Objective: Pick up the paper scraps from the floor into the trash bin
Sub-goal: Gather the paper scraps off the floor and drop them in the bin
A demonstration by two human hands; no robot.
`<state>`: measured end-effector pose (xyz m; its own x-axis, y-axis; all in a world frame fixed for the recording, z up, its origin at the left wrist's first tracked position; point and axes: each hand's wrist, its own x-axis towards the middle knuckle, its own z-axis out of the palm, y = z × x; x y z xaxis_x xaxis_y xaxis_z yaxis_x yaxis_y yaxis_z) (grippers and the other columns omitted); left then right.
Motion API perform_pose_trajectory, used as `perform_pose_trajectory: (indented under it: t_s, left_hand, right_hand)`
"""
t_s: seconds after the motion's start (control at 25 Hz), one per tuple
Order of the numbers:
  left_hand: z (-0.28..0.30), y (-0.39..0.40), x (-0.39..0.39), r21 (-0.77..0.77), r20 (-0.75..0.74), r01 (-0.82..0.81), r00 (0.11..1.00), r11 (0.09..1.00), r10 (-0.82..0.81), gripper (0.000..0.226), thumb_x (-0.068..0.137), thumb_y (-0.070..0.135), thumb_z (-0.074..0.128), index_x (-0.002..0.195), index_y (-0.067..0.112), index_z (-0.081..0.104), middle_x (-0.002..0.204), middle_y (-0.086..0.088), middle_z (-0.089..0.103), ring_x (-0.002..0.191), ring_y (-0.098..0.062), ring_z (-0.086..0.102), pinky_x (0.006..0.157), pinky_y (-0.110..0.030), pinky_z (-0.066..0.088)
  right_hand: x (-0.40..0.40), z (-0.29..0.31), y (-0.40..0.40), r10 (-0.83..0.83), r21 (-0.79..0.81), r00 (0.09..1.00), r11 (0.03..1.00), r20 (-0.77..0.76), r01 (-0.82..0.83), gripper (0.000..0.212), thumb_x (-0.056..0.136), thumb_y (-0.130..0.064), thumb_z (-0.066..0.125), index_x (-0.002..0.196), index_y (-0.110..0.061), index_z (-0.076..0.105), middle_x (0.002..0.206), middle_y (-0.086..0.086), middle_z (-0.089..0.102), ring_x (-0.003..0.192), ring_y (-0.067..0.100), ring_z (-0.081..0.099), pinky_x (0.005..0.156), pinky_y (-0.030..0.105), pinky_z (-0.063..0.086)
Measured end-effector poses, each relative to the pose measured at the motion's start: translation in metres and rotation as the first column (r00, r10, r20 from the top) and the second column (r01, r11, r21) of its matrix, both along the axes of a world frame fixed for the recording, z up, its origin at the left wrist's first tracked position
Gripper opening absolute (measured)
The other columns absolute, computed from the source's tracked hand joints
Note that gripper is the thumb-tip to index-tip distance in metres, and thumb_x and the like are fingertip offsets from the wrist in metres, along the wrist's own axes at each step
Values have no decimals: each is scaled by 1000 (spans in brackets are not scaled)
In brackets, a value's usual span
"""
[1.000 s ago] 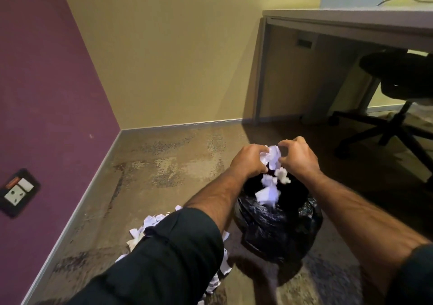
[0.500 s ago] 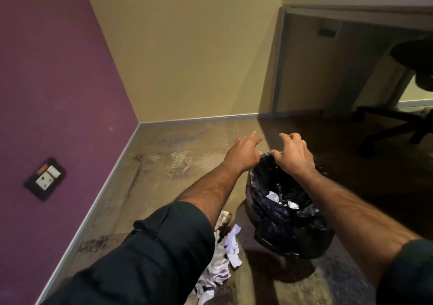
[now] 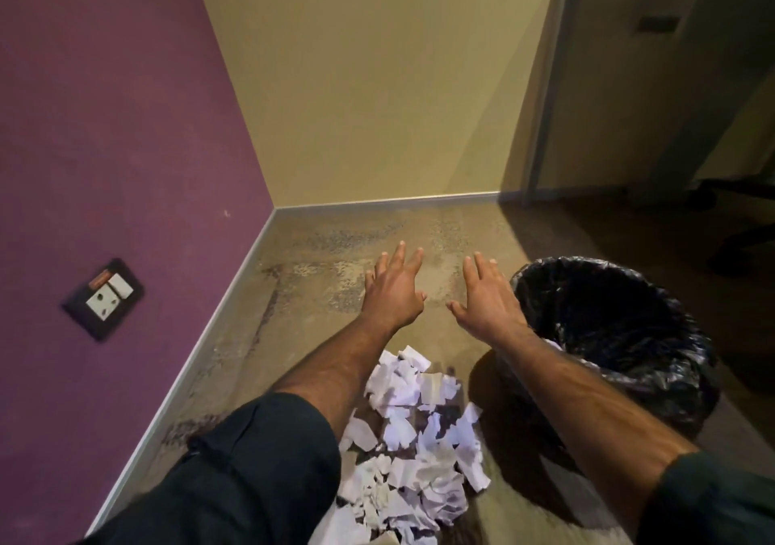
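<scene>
A pile of white torn paper scraps (image 3: pixel 413 439) lies on the floor between my forearms, low in the head view. The trash bin (image 3: pixel 687 381), lined with a black plastic bag, stands to the right of the pile; a scrap shows inside it by my right forearm. My left hand (image 3: pixel 394 289) and my right hand (image 3: pixel 488 295) hover side by side with palms down and fingers spread, holding nothing. Both are above bare floor beyond the pile, the right one just left of the bin's rim.
A purple wall with a power socket (image 3: pixel 105 297) runs along the left, a yellow wall behind. A desk panel (image 3: pixel 629 83) and a chair base (image 3: pixel 729 209) stand in shadow at the right. Bare mottled floor (image 3: pixel 335 242) stretches toward the corner.
Both hands let paper fall into the bin a second ago, then left the bin and moved left with fingers spread. The view swung down and left, showing more of the pile.
</scene>
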<state>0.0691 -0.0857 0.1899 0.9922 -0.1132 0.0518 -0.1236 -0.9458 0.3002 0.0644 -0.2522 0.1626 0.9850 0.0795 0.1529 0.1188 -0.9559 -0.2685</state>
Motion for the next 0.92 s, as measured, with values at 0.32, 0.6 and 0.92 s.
perform_pose_trajectory:
  t_s: [0.32,0.6,0.92]
  left_hand:
    - [-89,66,-4,13,-84,-80,993,997,81,80,94,55,57,160,37,14,171,2,-4,156,-33,1,119,-65,12]
    - [-163,104,-24,33,-244,-162,956,986,166,84,86,70,57,157,37,24,167,-6,16,150,-36,20,113,-62,31]
    - [-215,106,-14,11,-393,-261,887,965,244,106,71,83,62,157,38,20,170,2,-6,155,-37,-4,115,-68,19]
  right_hand:
    - [2,-91,47,42,-14,995,999,-86,-43,88,92,-54,58,157,-12,15,166,12,14,152,34,15,121,47,22]
    - [-5,-161,58,-40,54,957,997,-289,58,99,86,-65,59,157,-14,12,163,10,18,146,34,24,114,49,31]
    - [-11,-210,82,-48,226,874,958,-483,178,122,70,-65,77,157,-13,9,162,12,19,148,38,20,116,54,29]
